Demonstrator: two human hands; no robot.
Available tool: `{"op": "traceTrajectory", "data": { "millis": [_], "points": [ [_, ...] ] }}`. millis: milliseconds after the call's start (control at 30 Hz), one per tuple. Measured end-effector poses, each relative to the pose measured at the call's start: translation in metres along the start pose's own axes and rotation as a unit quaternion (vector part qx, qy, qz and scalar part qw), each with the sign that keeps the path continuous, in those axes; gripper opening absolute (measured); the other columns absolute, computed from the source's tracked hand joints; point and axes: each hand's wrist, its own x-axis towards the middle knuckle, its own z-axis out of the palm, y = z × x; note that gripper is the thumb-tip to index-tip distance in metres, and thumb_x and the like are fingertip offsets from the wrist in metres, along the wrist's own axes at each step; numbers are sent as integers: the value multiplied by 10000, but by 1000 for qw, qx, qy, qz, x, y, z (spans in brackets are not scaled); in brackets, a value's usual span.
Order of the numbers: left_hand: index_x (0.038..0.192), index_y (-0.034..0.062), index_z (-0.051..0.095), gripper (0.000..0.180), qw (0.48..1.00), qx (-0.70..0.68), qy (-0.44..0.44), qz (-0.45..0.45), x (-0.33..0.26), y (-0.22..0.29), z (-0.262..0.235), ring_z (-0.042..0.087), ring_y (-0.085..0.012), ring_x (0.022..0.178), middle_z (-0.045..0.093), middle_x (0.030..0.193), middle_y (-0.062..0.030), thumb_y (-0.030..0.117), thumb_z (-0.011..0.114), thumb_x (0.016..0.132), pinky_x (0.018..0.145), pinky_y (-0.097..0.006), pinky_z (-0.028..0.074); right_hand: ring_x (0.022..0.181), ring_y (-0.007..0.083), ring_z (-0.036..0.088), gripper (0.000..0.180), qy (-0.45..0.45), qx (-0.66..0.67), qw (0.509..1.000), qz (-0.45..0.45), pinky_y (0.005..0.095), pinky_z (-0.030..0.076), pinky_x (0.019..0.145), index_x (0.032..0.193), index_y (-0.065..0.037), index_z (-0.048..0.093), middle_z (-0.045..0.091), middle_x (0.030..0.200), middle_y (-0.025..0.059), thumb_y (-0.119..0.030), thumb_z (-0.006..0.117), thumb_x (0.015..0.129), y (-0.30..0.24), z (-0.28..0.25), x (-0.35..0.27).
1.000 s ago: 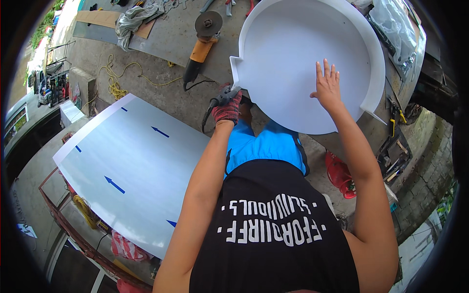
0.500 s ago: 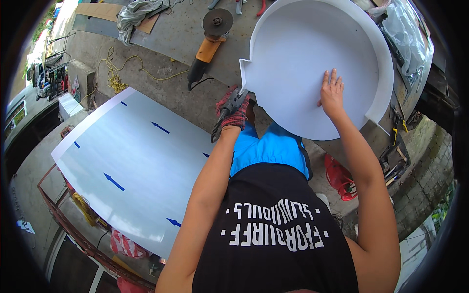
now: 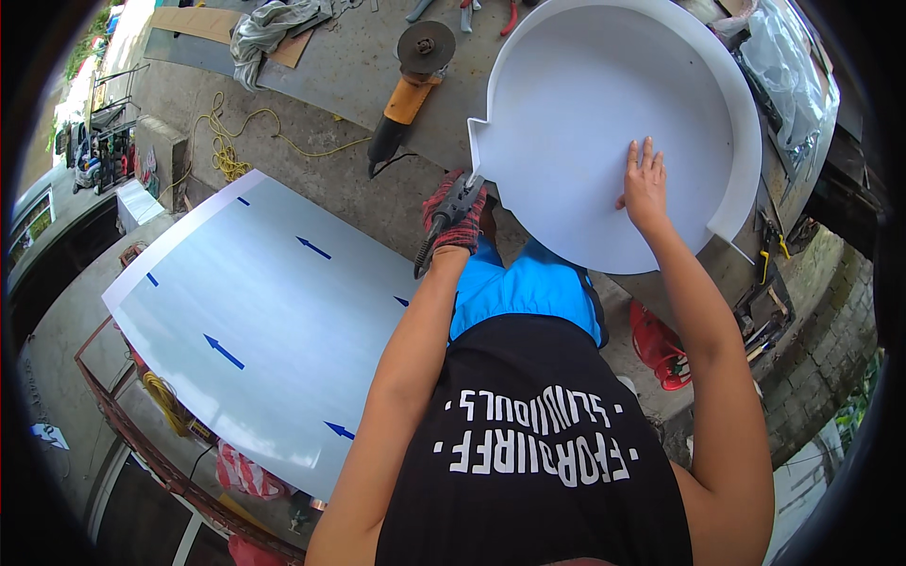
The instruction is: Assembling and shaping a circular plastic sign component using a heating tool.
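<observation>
A large round white shell (image 3: pixel 604 113) with a raised curved rim lies at the far right on the workbench. My right hand (image 3: pixel 645 193) is bare, its fingers spread, resting on the flat inside of the shell. In a red and black knit glove, my left hand (image 3: pixel 459 222) is closed around a slim dark corded power tool (image 3: pixel 458 203). The tool's narrow tip is at the shell's left edge, just below the bent end of its rim; I cannot tell whether they touch. A cable sleeve runs back from the tool along my left wrist.
An orange and black angle grinder (image 3: pixel 406 99) lies left of the shell. Several pliers (image 3: pixel 466 14) sit on the metal bench top (image 3: pixel 349 71). A white sheet with blue arrows (image 3: pixel 255 321) spreads on the left. Yellow cord (image 3: pixel 225 151) coils on the floor; a red object (image 3: pixel 656 344) stands below the bench.
The whole view has shifted very slightly. My left hand still grips the tool beside the shell's edge, and my right hand stays in the same place on the shell.
</observation>
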Motion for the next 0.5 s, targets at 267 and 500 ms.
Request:
{"op": "traceTrajectory", "data": {
  "millis": [267,500],
  "points": [
    [1201,114,705,463,1000,5,25,7,3,-11,7,711,-345,1053,748,1117,-141,411,767,850,932,-432,554,1450,556,331,1196,12,5,1000,-5,550,346,1190,1587,-2,305,219,1644,309,-49,935,572,0,1,2],
    [1306,137,642,596,998,54,-27,-36,9,-2,3,656,-337,1171,701,1259,-109,524,726,861,1012,-436,513,1442,563,339,1228,14,-4,1000,-7,546,369,1171,1587,-13,309,223,1643,307,-115,962,552,2,2,2]
  ]
}}
